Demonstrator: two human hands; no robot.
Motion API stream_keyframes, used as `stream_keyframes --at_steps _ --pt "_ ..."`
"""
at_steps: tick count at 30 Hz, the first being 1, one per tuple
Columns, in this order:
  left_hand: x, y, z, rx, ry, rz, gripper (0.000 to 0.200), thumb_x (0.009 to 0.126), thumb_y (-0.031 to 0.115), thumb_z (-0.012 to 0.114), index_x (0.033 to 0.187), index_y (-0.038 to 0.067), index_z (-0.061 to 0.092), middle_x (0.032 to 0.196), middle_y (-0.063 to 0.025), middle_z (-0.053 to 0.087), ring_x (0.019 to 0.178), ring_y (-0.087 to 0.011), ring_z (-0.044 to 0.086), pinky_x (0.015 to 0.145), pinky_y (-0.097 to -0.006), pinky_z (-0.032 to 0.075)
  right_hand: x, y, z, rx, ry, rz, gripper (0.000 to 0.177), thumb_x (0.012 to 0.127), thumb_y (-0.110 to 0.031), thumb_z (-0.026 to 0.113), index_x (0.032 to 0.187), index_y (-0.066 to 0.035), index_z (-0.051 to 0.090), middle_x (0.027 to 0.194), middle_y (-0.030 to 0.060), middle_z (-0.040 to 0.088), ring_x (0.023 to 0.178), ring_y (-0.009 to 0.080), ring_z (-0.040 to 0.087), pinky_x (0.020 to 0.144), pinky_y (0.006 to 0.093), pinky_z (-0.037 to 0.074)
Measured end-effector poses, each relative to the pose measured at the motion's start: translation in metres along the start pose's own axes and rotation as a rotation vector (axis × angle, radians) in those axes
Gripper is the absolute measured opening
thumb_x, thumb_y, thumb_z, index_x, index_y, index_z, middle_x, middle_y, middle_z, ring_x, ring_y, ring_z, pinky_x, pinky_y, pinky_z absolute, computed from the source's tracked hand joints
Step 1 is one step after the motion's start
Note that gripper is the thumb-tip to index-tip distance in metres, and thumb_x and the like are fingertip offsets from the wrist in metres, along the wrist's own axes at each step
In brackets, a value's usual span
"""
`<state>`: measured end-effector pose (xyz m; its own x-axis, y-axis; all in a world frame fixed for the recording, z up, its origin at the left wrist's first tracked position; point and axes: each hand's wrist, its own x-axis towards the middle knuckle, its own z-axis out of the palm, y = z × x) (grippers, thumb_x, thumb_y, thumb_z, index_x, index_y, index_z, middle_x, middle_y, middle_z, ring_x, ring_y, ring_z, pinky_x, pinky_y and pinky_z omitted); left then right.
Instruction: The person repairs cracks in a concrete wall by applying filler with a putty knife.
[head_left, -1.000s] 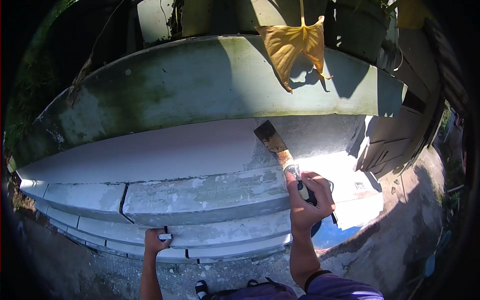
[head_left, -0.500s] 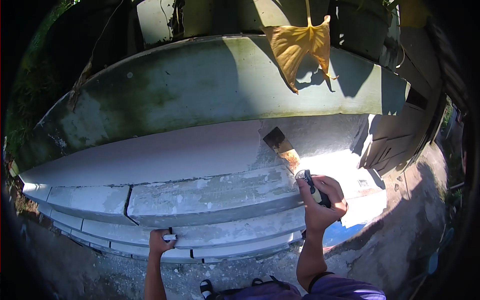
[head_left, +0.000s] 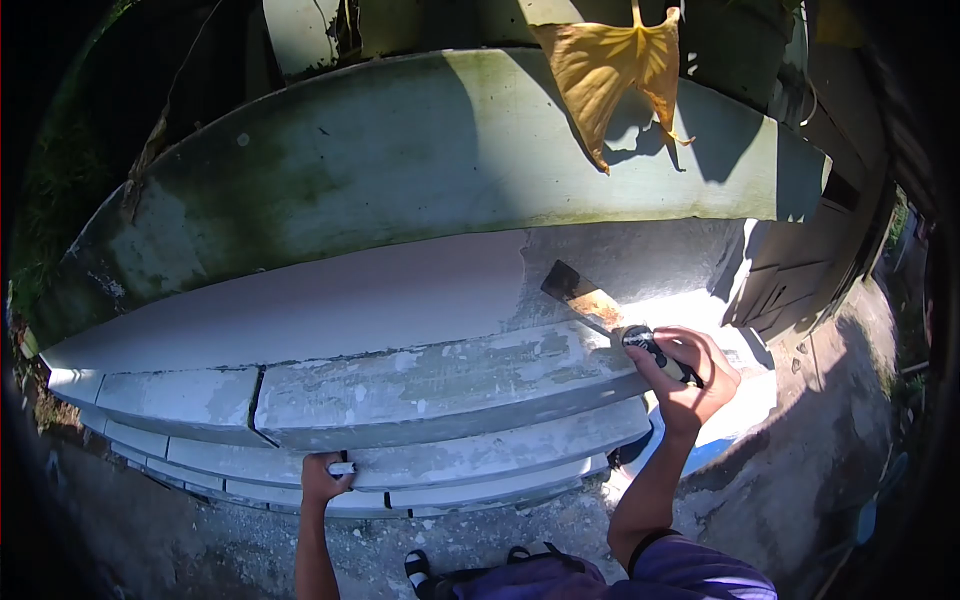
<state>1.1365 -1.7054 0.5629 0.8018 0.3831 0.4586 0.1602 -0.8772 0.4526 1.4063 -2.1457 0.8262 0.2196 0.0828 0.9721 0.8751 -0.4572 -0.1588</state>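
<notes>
My right hand (head_left: pixel 695 375) is wrapped round the handle of a scraper (head_left: pixel 590 300), whose wide, stained blade points up and left against the grey part of the wall (head_left: pixel 640 262), above the upper ledge (head_left: pixel 450 385). Lower left, my left hand (head_left: pixel 325 478) is closed round a small whitish object (head_left: pixel 342 468) at the lower ledge (head_left: pixel 480 450). What that object is cannot be made out. White and grey patches cover both ledges.
A green-stained concrete slab (head_left: pixel 400 150) overhangs the wall, and a dry yellow leaf (head_left: pixel 610 75) hangs before it. Brown panels (head_left: pixel 790 270) stand at the right. White sheeting and something blue (head_left: pixel 700 455) lie beyond my right forearm. My feet are at the bottom.
My right hand and the scraper have moved right and slightly down. My left hand stays at the lower ledge with the whitish object. The view has shifted slightly.
</notes>
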Motion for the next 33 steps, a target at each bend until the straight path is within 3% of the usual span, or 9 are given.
stream_keyframes --at_steps 11,13,15,18,23,24,26,29,33 --pt "-0.002 -0.005 0.005 -0.019 -0.013 -0.017 0.023 0.058 0.023 0.074 0.059 0.005 0.059 0.058 -0.0153 0.059 0.056 -0.0364 0.061 0.054 -0.0411 0.046 0.032 0.009 0.003 0.183 -0.087 -0.007 0.029 0.054 -0.014 0.095 0.074 -0.006 0.074 0.078 0.0062 0.073 0.069 0.0183 0.072 0.062 0.0271 0.055" --pt "0.000 -0.007 0.006 -0.024 0.009 0.013 0.022 0.058 0.023 0.074 0.060 0.006 0.060 0.058 -0.0154 0.059 0.056 -0.0367 0.061 0.055 -0.0414 0.046 0.035 0.016 0.002 0.178 -0.112 -0.124 0.029 0.054 -0.009 0.095 0.069 -0.003 0.071 0.078 0.0094 0.074 0.073 0.0198 0.074 0.066 0.0270 0.057" --pt "-0.001 -0.007 0.003 -0.035 -0.023 -0.021 0.022 0.057 0.024 0.074 0.061 0.006 0.062 0.060 -0.0157 0.060 0.056 -0.0372 0.061 0.056 -0.0412 0.047 0.035 0.014 -0.012 0.094 -0.125 -0.111 0.029 0.053 -0.008 0.095 0.069 -0.004 0.071 0.078 0.0092 0.074 0.074 0.0204 0.074 0.066 0.0279 0.058" --pt "0.001 -0.008 0.005 -0.027 -0.027 -0.030 0.023 0.057 0.024 0.074 0.061 0.005 0.062 0.060 -0.0160 0.061 0.057 -0.0363 0.062 0.056 -0.0407 0.047 0.034 0.019 -0.013 0.195 -0.070 -0.052 0.029 0.055 -0.007 0.095 0.068 -0.004 0.069 0.080 0.0090 0.074 0.074 0.0222 0.074 0.067 0.0293 0.058" --pt "0.002 0.000 0.006 -0.033 -0.048 -0.045 0.023 0.059 0.022 0.073 0.059 0.005 0.057 0.058 -0.0160 0.058 0.056 -0.0365 0.060 0.056 -0.0404 0.045 0.041 0.021 -0.004 0.262 -0.121 -0.150 0.029 0.055 -0.006 0.095 0.067 -0.003 0.069 0.080 0.0087 0.074 0.073 0.0212 0.074 0.066 0.0291 0.058" --pt "0.003 0.000 0.003 -0.019 -0.046 -0.028 0.024 0.061 0.021 0.072 0.058 0.005 0.054 0.058 -0.0161 0.056 0.056 -0.0367 0.059 0.055 -0.0405 0.043 0.042 0.029 -0.011 0.118 -0.082 -0.210 0.027 0.057 -0.013 0.095 0.068 -0.006 0.072 0.077 0.0049 0.074 0.066 0.0155 0.072 0.060 0.0242 0.056" --pt "0.003 -0.003 0.003 -0.038 -0.019 -0.010 0.022 0.059 0.021 0.072 0.059 0.005 0.057 0.058 -0.0155 0.058 0.055 -0.0360 0.060 0.055 -0.0397 0.045 0.041 0.031 -0.019 0.054 -0.043 -0.135 0.027 0.057 -0.014 0.095 0.069 -0.006 0.072 0.074 0.0046 0.073 0.065 0.0151 0.072 0.059 0.0246 0.055" --pt "0.004 -0.003 0.006 -0.050 -0.041 -0.032 0.021 0.058 0.021 0.073 0.059 0.005 0.060 0.059 -0.0152 0.060 0.056 -0.0360 0.061 0.055 -0.0397 0.047 0.041 0.022 0.005 0.259 -0.095 -0.139 0.026 0.057 -0.015 0.095 0.069 -0.006 0.073 0.076 0.0053 0.074 0.066 0.0155 0.072 0.059 0.0247 0.055" --pt "0.003 0.000 0.003 -0.007 -0.048 -0.046 0.021 0.059 0.022 0.074 0.060 0.005 0.061 0.060 -0.0151 0.061 0.058 -0.0367 0.062 0.057 -0.0406 0.047 0.035 0.022 -0.011 0.087 -0.074 -0.113 0.027 0.058 -0.015 0.095 0.068 -0.006 0.072 0.077 0.0062 0.074 0.066 0.0168 0.073 0.059 0.0251 0.056"
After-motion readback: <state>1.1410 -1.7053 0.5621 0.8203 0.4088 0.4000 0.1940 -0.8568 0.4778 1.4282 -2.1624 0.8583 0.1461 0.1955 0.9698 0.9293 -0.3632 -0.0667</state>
